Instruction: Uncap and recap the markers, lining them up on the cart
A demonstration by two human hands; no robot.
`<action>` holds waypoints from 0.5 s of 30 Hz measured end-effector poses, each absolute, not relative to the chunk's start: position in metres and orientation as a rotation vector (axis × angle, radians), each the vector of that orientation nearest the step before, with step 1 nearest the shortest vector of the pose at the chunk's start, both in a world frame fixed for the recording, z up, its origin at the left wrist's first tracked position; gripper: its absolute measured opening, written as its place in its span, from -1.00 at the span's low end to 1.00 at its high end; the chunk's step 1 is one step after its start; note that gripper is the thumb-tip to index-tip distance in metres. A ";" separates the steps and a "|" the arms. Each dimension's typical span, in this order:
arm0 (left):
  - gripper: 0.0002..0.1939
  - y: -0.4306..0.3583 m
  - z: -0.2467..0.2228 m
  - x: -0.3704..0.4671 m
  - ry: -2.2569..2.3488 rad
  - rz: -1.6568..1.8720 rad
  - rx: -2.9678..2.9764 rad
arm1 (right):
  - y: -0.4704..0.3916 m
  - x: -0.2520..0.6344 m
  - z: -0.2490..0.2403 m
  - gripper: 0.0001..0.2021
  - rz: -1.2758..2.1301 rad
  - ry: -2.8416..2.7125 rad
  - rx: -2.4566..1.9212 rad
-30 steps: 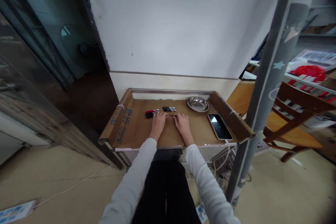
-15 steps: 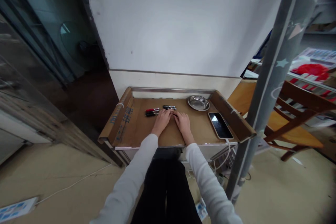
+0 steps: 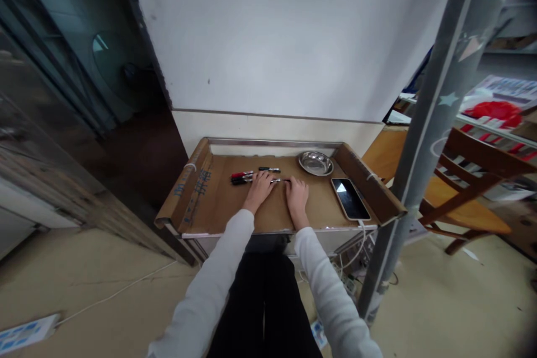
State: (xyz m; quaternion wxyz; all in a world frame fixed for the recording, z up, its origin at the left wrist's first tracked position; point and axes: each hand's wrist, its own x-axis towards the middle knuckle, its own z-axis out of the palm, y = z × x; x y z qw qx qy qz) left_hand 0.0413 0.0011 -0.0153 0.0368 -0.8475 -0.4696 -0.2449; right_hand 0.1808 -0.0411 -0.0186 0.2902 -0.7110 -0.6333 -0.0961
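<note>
Left hand [image 3: 259, 187]: bare, palm down at the centre of the frame, fingers curled and closed round a slim pen [image 3: 276, 180]. Right hand [image 3: 297, 193]: bare, just to the right of it, fingertips pinched on the dark right-hand end of the same item.

Slim pen: silver and black, lying roughly level across the gap between the two hands, at the centre of the frame; too small and partly covered, so whether it is one piece or two parts cannot be told.

Red pen [image 3: 242, 174]: one, left of centre, beside the left hand. Black pens [image 3: 240, 180]: a dark group directly below the red one, near the left fingers. Black marker [image 3: 269, 169]: one, lying crosswise above the left hand.

Metal dish [image 3: 316, 163]: round, shallow, shiny, right of centre, near the back edge of the table. Phone [image 3: 351, 199]: dark screen up, pale edge, lying aslant at the right of the table, white cable [image 3: 361, 243] at its lower end.

Table [image 3: 226, 212]: top covered in brown cardboard, raised cardboard sides at left and right, blue handwriting on the left portion
</note>
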 end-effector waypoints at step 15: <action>-0.75 -0.013 -0.010 0.033 -1.464 -0.931 -2.549 | -0.043 0.173 -0.013 -0.48 -0.054 -2.021 -1.385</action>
